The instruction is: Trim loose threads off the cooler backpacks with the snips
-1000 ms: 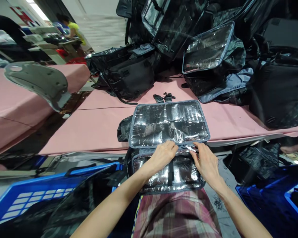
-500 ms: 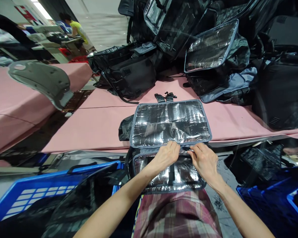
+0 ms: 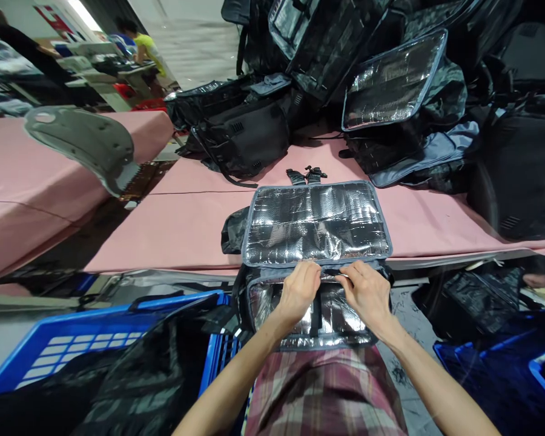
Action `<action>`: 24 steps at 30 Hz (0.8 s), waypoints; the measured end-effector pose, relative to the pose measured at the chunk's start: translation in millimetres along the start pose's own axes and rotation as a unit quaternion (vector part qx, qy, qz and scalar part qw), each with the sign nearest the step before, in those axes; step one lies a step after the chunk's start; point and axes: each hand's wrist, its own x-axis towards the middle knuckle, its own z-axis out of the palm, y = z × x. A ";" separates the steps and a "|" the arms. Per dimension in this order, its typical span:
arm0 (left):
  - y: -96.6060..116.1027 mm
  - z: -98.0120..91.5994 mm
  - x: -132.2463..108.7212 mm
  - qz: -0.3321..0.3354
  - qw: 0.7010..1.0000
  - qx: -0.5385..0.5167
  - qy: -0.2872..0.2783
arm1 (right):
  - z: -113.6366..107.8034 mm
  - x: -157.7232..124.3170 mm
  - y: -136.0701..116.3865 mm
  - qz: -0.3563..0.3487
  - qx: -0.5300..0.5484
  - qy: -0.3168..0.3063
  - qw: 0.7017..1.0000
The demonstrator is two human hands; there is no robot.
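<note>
Closing the gap, the right hand (image 3: 367, 293) has slid left along the seam towards the left hand (image 3: 300, 290).

Both sets of fingers are curled together and pinched on the silver foil-lined cooler bag with grey trim (image 3: 318, 224), right at the grey edge where its open lid meets the body; whether the right fingertips also hold some small tool cannot be told. Beyond the fingers the lid lies flat on the pink cloth-covered table (image 3: 172, 230); below the wrists the bag's body hangs against a plaid-clad lap (image 3: 322, 393). The step looks like checking or trimming that seam, and going on would call for a steady pinch and short shifts along the edge. Left of the forearm sits a blue plastic crate (image 3: 72, 351); far beyond rises a heap of black bags (image 3: 254, 127).
</note>
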 end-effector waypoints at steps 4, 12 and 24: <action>3.7 3.6 1.5 -0.015 1.000 -0.008 -0.011 | 5.6 2.4 -7.3 -0.010 -0.031 -0.009 0.999; -12.8 -46.6 -21.2 0.008 0.988 -0.064 -0.139 | -5.7 12.0 20.5 0.032 0.124 -0.044 0.991; -63.5 -58.6 -1.1 -0.002 0.977 0.169 -0.132 | 21.9 75.0 -19.5 -0.223 -0.103 -0.236 0.940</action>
